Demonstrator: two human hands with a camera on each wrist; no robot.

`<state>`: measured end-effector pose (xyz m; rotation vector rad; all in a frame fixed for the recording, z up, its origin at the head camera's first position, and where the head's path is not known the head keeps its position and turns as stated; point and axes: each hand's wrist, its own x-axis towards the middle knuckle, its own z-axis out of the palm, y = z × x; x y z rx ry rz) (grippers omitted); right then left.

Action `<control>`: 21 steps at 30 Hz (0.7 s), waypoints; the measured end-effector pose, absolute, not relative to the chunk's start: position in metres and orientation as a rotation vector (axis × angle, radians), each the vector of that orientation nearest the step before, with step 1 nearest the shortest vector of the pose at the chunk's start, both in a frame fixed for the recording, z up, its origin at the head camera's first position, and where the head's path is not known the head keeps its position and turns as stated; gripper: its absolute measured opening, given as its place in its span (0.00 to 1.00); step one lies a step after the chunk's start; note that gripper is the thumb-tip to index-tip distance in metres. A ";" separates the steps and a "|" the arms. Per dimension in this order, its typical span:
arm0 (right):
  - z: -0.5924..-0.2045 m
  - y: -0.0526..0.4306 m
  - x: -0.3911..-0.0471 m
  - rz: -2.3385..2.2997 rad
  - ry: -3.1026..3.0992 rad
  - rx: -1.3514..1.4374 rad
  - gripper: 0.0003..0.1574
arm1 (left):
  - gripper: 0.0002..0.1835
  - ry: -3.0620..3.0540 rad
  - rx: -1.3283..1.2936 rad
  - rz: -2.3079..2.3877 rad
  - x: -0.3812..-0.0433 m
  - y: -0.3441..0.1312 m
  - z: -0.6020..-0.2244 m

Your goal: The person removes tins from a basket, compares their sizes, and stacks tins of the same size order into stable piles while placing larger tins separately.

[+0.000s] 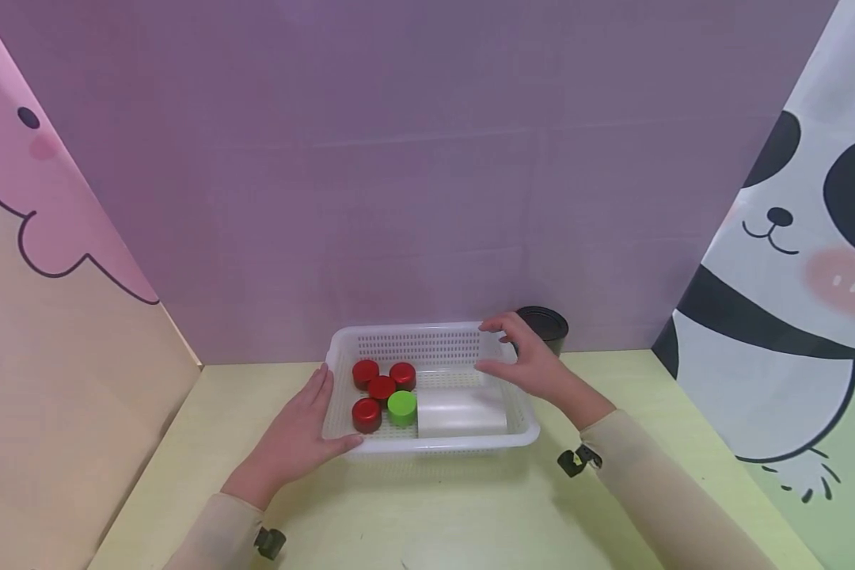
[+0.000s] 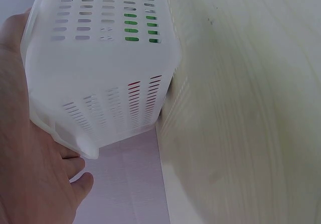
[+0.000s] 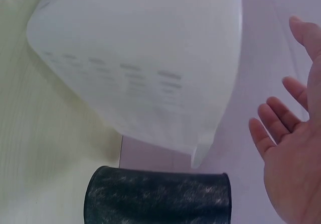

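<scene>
A white perforated plastic basket [image 1: 427, 445] stands on the table in the head view. My left hand [image 1: 295, 435] grips its near-left corner, thumb over the front rim and fingers along the left side. In the left wrist view, fingertips [image 2: 75, 169] show outside the basket's rim. My right hand [image 1: 530, 360] hovers over the basket's right end, fingers spread and holding nothing; the right wrist view shows it apart from the rim. Inside the basket are several short red cylinders [image 1: 366, 414], a green one [image 1: 402, 408] and a larger white cylinder [image 1: 461, 413] lying on its side.
Behind the basket's right end stands a black can [image 1: 543, 323], partly hidden by my right hand. A purple backdrop [image 1: 427, 198] rises at the table's far edge. Printed panels stand left and right, one with a panda [image 1: 777, 317]. The pale wooden table [image 1: 427, 507] extends in front.
</scene>
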<state>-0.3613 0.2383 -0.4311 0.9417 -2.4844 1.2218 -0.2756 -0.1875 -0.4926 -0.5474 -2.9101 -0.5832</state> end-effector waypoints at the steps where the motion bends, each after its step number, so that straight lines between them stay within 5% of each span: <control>1: -0.431 0.236 -0.360 1.213 -2.500 0.959 0.35 | 0.67 -2.909 -0.549 -0.581 -0.276 -0.188 -0.493; 21: -0.423 0.205 -0.346 1.089 -2.739 1.224 0.43 | 0.68 -2.903 -0.546 -0.592 -0.276 -0.188 -0.495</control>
